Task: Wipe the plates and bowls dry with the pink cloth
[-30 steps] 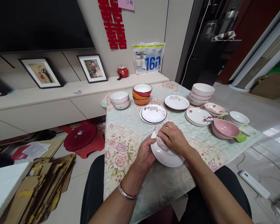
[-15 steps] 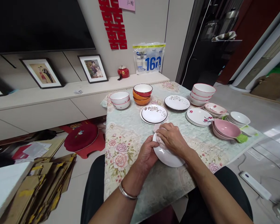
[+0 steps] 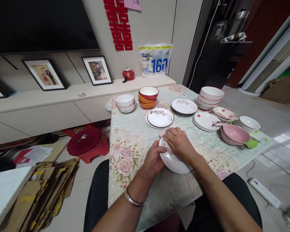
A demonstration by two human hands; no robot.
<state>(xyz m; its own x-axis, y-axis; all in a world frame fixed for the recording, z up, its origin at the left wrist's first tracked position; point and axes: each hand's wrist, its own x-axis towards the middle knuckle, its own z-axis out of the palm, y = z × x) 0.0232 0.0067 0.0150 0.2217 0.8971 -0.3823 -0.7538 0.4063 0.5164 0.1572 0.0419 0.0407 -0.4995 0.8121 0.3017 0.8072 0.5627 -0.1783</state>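
Observation:
Tilted over the near part of the table is a white plate [image 3: 175,163], its glossy surface toward me. My left hand [image 3: 155,158] grips its left edge, thumb on top. My right hand [image 3: 180,144] presses a pale pinkish cloth [image 3: 168,147] against the plate's upper rim; the fingers are folded over and partly hide the cloth. Just beyond the hands lies a white plate with a dark rim and floral print [image 3: 160,118], stacked on another. To its right are a stack of similar dark-rimmed plates [image 3: 184,106] and a stack of white plates with red flowers [image 3: 207,121].
White bowls [image 3: 125,103], red and orange bowls [image 3: 148,93] and pink-rimmed bowls [image 3: 211,96] stand along the table's back. Pink leaf-shaped dishes [image 3: 235,133] and small white bowls [image 3: 249,123] sit at right. A red stool [image 3: 84,145] and flattened cardboard [image 3: 36,196] are at left.
The view has shifted very slightly. Both hands keep nearly the same place on the plate, with the cloth still at its upper rim.

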